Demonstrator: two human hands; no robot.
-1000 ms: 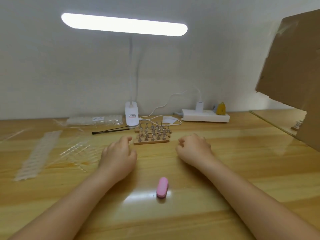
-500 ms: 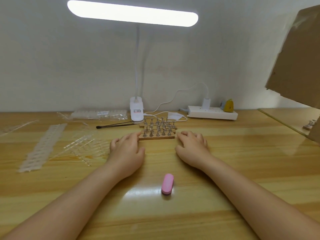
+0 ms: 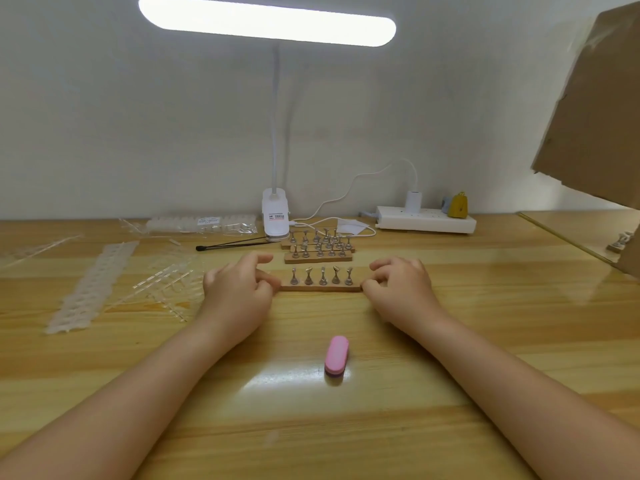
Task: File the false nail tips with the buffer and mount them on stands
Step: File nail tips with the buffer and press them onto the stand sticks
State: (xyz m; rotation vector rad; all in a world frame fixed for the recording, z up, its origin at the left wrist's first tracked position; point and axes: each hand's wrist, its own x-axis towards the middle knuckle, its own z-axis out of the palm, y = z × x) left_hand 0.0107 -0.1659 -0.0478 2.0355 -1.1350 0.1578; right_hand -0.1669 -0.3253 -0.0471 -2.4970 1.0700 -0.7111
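Both hands, left (image 3: 239, 292) and right (image 3: 401, 289), pinch the ends of a stand strip (image 3: 320, 288) at frame centre. Slide it level so the pegs stay upright, stopping short of the buffer (image 3: 336, 355) lying below centre on the bench (image 3: 485, 341).

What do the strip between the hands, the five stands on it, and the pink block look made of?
Flat brown strip: looks like unfinished wood, matte tan with plain edges. Five small silvery stands: probably metal, given their grey shine. Pink rounded buffer block: likely foam with an abrasive face; soft, matte, darker bottom layer.
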